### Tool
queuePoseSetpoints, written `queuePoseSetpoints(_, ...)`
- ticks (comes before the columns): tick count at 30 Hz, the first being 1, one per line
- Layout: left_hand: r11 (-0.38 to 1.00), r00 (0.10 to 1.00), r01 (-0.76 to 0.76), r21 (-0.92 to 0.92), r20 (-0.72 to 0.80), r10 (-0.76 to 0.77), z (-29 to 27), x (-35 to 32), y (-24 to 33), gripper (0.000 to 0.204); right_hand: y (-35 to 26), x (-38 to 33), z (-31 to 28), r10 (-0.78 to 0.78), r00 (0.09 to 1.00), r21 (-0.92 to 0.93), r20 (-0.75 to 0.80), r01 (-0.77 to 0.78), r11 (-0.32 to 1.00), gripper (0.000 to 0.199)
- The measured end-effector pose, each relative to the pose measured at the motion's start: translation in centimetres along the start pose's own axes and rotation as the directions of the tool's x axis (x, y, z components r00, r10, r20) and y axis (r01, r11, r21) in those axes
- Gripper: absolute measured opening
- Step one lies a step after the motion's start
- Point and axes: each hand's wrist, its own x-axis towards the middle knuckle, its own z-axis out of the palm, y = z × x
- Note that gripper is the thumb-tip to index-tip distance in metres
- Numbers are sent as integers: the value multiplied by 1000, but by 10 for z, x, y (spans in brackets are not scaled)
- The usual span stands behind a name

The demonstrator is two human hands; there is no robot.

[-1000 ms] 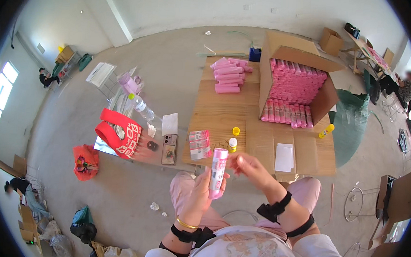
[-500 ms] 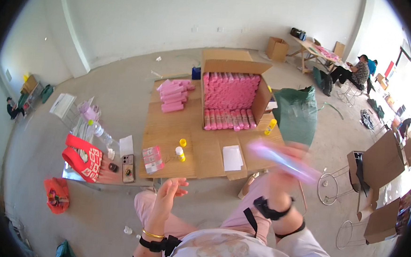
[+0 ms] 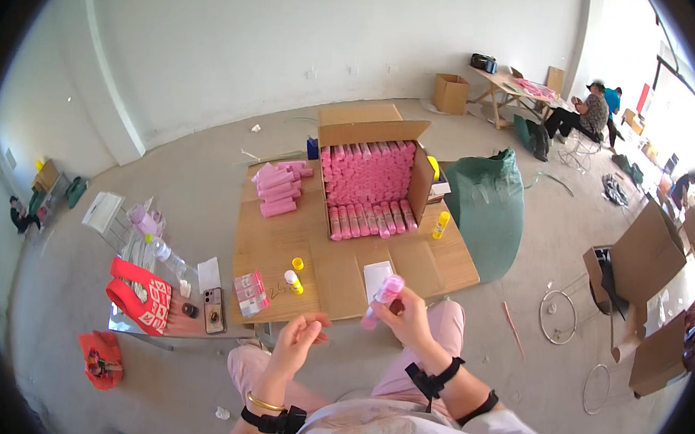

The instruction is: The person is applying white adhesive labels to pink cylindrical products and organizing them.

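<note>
My right hand (image 3: 410, 319) grips a pink roll (image 3: 384, 300) with a clear, shiny wrapper, tilted over the table's front edge. To its left, my left hand (image 3: 298, 343) is in the air with fingers loosely bent and apart, nothing visible in it. Behind them stands a cardboard box (image 3: 424, 186) packed with similar pink rolls (image 3: 370, 175), a front row lying along its lower opening. A pile of plain pink rolls (image 3: 277, 190) lies left of the box. White paper sheets (image 3: 375, 279) lie partly behind the held roll.
On the table (image 3: 332, 280) are an uncapped glue stick (image 3: 294, 282), its yellow cap (image 3: 298, 263), pink printed labels (image 3: 250, 294) and a yellow glue stick (image 3: 441, 225). A side table holds a phone (image 3: 213, 312), bottle (image 3: 166, 254) and red bag (image 3: 140, 296). A green sack (image 3: 487, 217) stands right.
My right hand has brought the pink roll left, from beyond the table's right side to near my left hand. My left hand has shifted slightly right and down. The view has tilted a little.
</note>
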Motion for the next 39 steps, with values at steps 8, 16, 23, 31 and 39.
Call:
queuePoseSetpoints(8, 998, 975, -6, -64, 223, 20, 33, 8, 9, 36, -35, 4, 14, 71, 975, 489, 210, -168, 856, 16)
queuePoseSetpoints(16, 997, 987, 34, -65, 160, -23, 26, 9, -2, 37, -21, -5, 36, -47, 946, 600, 320, -164, 783, 26)
queuePoseSetpoints(23, 964, 955, 144, 222, 226, -194, 10, 4, -29, 44, 108, 51, 34, 337, 913, -21, 231, -342, 940, 34)
queuePoseSetpoints(31, 952, 947, 294, 89, 105, -302, -60, 15, -20, 28, 156, 188, 73, 206, 978, -54, 39, -204, 978, 38)
queuePoseSetpoints(39, 920, 856, 287, 267, -503, -121, -146, 46, -79, 19, 175, 251, 122, 23, 995, -140, -100, -37, 989, 31)
